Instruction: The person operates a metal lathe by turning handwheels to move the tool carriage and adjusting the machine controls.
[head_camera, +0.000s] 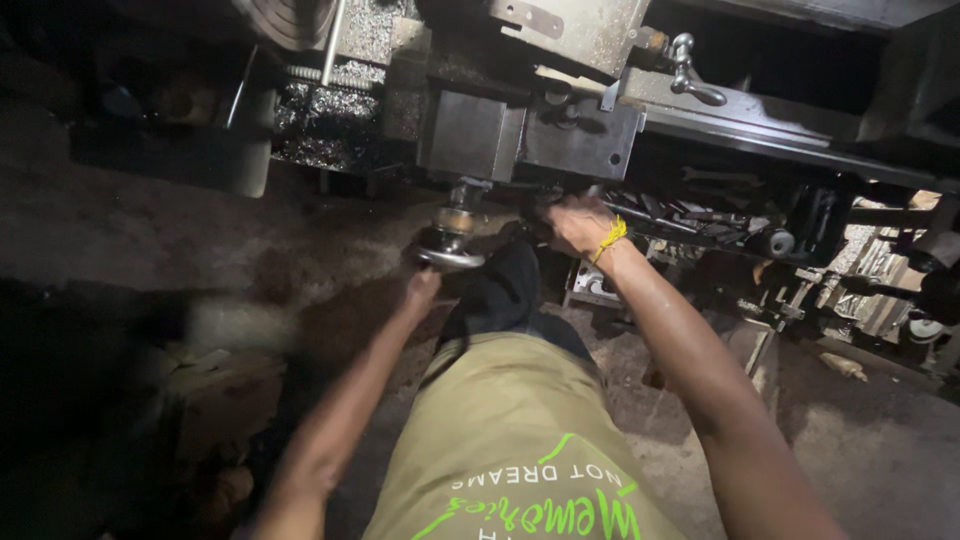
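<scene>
The left hand (422, 288) is reaching up to the rim of a round metal handwheel (447, 248), its fingers closing against the wheel's lower edge; motion blur is softening the knuckles, so how firmly they are pressing is hard to judge. The right hand (578, 224), wearing a yellow thread (609, 238) at the wrist, is resting against the underside of the lathe carriage (530, 135). Whether its fingers are spread or curled around something I cannot tell, because they are turning away into shadow beneath the machine.

Much is lying in darkness. The whole left side of the floor (150, 240) is dissolving into blur and shade. The tools on the rack (700, 215) to the right of the right hand are showing only as a tangle of dark bars. The person's khaki shirt (510, 440) is filling the lower middle and hiding the legs, apart from one dark trouser leg (500, 290) between the arms.

The handwheel is sitting just below the front face of the carriage, at the centre of the view. Its short axle is running from the carriage out toward the person, and the wheel's flat face is pointing down and toward the camera. Above and to the left, metal shavings (330, 110) are piling up on the bed.
</scene>
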